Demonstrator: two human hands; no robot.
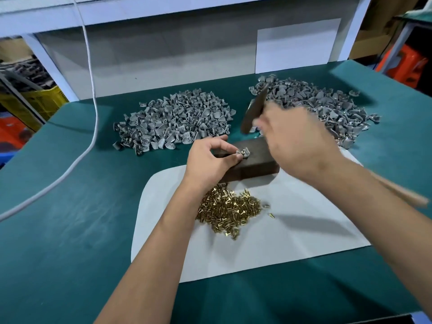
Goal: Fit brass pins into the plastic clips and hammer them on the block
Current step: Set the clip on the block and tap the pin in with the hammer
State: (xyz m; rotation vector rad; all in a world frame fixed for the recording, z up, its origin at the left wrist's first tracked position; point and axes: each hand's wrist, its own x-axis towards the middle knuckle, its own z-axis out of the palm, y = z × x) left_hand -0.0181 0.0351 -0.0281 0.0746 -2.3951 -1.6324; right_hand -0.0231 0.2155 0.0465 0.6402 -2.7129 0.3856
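My left hand pinches a small grey plastic clip with a brass pin in it, holding it on top of the dark block. My right hand, blurred by motion, grips a hammer. Its dark head is raised above and behind the block, and its wooden handle sticks out past my right forearm. A heap of brass pins lies on the white sheet just in front of the block.
Two heaps of grey clips lie on the green table, one behind the block on the left, one at the back right. A white cable crosses the table's left side. A white panel stands behind.
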